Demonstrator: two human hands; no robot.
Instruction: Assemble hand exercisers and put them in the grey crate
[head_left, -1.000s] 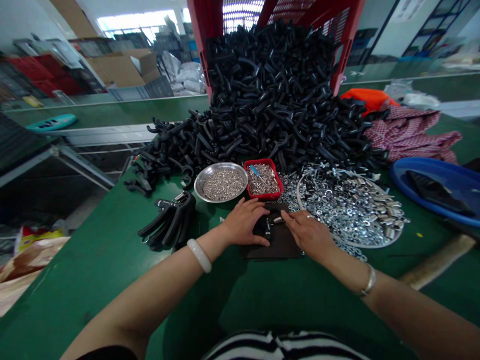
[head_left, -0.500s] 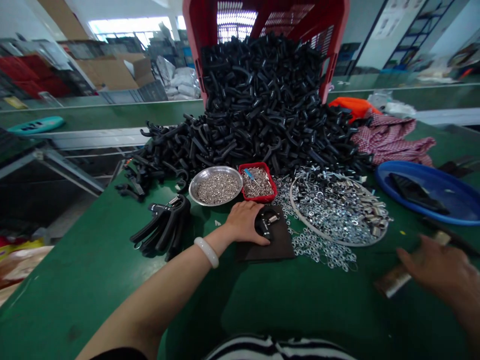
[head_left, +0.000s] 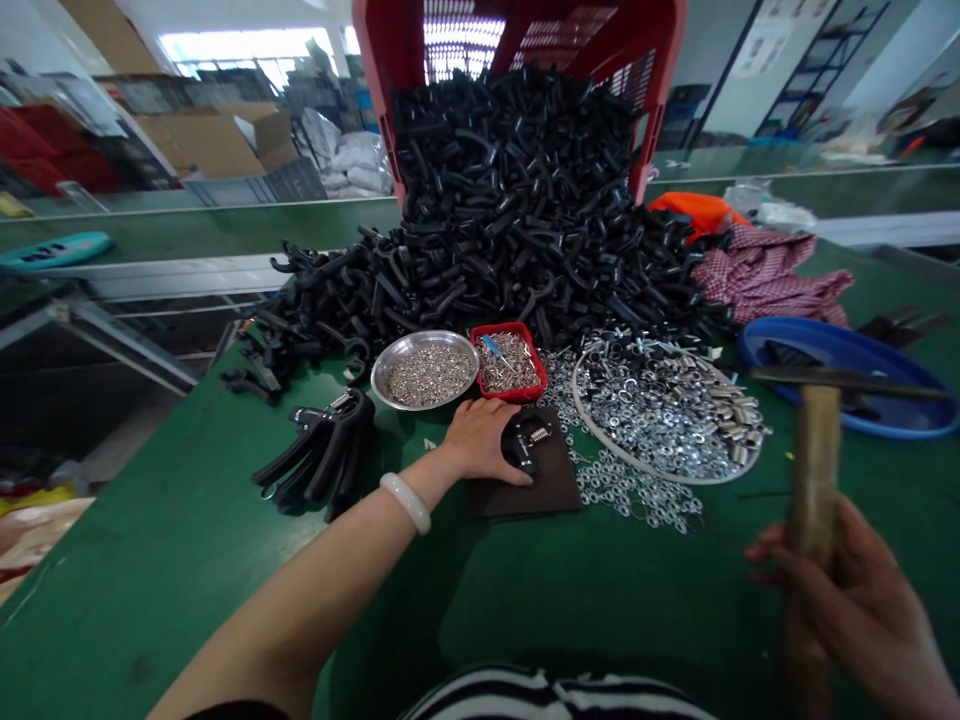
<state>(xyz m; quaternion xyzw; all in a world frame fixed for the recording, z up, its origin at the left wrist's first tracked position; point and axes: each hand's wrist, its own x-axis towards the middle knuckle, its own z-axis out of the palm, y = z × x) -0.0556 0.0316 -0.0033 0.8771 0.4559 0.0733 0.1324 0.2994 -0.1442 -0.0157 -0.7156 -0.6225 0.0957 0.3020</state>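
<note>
My left hand (head_left: 484,440), with a white bangle at the wrist, is closed around a black hand-grip exerciser (head_left: 523,458). That piece has a small metal spring and lies on a dark square pad (head_left: 551,492); part of it is hidden under my palm. On the right, my right hand (head_left: 862,590) is wrapped round the wooden handle of a hammer (head_left: 817,450). The hammer stands raised above the table, its dark head uppermost and slightly blurred. Several black hand-grip exercisers with springs (head_left: 326,450) lie bunched to the left of my left hand.
Behind the pad stand a metal bowl of small rivets (head_left: 386,395) and a red tray of pins (head_left: 537,385). Washers and metal sleeves fill a round white-rimmed tray (head_left: 652,470). Black handles (head_left: 480,250) spill from a red crate (head_left: 375,90). A blue basin (head_left: 919,425) sits right.
My right hand has lifted the hammer from low over the table at right, turning it from tilted to upright. My left hand keeps its hold on the exerciser; the view has shifted slightly.
</note>
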